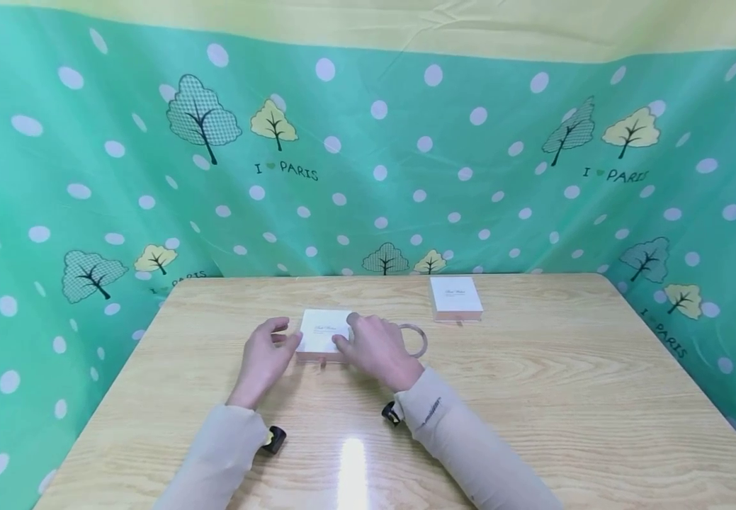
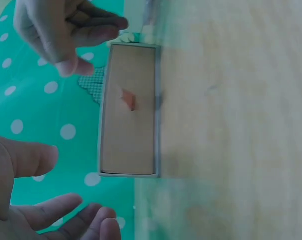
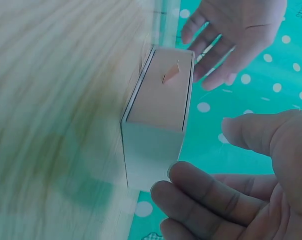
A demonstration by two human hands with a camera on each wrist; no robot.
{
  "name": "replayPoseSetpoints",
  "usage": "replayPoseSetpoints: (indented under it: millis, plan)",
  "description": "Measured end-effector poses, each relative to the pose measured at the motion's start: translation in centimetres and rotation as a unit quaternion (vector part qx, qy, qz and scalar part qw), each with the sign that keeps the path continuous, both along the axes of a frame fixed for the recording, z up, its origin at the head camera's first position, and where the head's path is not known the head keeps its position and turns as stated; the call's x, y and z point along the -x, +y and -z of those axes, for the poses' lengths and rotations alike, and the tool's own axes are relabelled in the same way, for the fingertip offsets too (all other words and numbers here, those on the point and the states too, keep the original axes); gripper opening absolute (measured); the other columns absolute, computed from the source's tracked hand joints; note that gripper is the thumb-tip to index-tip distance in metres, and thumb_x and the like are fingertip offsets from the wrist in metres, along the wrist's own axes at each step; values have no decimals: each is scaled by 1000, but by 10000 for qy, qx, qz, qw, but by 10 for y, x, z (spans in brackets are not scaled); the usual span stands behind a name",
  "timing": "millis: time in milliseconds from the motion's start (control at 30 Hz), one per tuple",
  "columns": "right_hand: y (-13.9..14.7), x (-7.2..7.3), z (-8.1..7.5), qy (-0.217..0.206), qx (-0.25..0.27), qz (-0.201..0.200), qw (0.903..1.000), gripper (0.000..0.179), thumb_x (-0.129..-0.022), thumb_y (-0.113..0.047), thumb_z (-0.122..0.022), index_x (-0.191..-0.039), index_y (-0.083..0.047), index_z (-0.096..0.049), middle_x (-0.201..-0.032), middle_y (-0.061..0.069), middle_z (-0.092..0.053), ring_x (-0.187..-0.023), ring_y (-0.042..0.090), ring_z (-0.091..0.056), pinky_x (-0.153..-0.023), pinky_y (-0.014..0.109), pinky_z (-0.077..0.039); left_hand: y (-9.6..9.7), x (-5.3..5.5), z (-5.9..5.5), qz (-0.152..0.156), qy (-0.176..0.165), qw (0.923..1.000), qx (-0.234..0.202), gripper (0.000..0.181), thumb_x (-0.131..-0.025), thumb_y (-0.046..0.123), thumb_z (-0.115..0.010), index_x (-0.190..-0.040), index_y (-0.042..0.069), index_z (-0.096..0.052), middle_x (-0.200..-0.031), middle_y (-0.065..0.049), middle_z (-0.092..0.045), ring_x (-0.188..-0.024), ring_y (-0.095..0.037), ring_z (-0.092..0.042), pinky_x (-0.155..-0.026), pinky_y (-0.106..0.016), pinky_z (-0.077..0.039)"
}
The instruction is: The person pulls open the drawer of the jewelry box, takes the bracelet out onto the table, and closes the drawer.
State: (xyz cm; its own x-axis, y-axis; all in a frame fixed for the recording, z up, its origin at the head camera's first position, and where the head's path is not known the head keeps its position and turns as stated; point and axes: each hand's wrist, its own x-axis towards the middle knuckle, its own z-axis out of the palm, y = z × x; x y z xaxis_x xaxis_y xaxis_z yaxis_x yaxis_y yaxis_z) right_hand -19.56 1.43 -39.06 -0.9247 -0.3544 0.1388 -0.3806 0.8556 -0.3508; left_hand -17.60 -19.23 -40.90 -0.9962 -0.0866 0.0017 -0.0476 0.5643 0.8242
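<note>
A small white drawer box [image 1: 316, 343] with fine print on top lies on the wooden table. Its pinkish-brown front panel [image 2: 128, 145] carries a little orange-brown pull tab [image 3: 171, 72]. My left hand [image 1: 265, 361] is by the box's left side, thumb and fingers spread apart. On the opposite side, my right hand [image 1: 380, 350] covers the box's right edge in the head view; its loosely bent fingertips are right at the white side wall in the right wrist view. Partly hidden behind that hand is a pale purplish ring [image 1: 423, 341].
Another white box [image 1: 453, 301] of the same look, with its own pull tab, sits farther back to the right. A green dotted curtain [image 1: 380, 170] hangs behind the table [image 1: 552, 397] and along its sides. Both sleeves have a black device at the cuff.
</note>
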Motion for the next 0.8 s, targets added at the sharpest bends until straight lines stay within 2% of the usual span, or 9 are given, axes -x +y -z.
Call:
replayPoseSetpoints:
  millis: [167,333,567,800]
  plan:
    - [9,-1,-1,191,129,-62,9997,37,-91,-42,-61,-100,-7,-66,-55,-5,-49,-48,11,-48,-43,25,-40,8,2,-5,-170,390,9991,-86,46,-93,23,-61,-131,0,-51,-130,-17,-52,-115,-35,-52,-93,-46,-47]
    - [20,-1,-3,436,49,-21,9990,38,-92,-40,-61,-104,-5,-66,-56,-5,-49,-46,10,-47,-41,24,-40,26,3,-6,-146,752,9971,-37,41,-91,20,-63,-126,-1,-57,-126,-18,-54,-114,-35,-52,-93,-45,-46]
    - [39,-1,-7,772,-100,36,9970,38,-92,-39,-61,-106,-3,-66,-62,-4,-55,-48,9,-47,-42,23,-39,51,1,-9,87,1169,9930,176,38,-87,18,-68,-120,-1,-61,-125,-18,-55,-120,-35,-47,-105,-49,-35]
    - [60,-2,-12,1197,-284,81,9924,33,-90,-37,-64,-96,-5,-67,-63,-2,-58,-47,9,-46,-41,23,-38,75,0,-11,381,1456,9881,323,36,-85,16,-70,-115,-1,-64,-121,-17,-57,-117,-36,-48,-100,-50,-39]
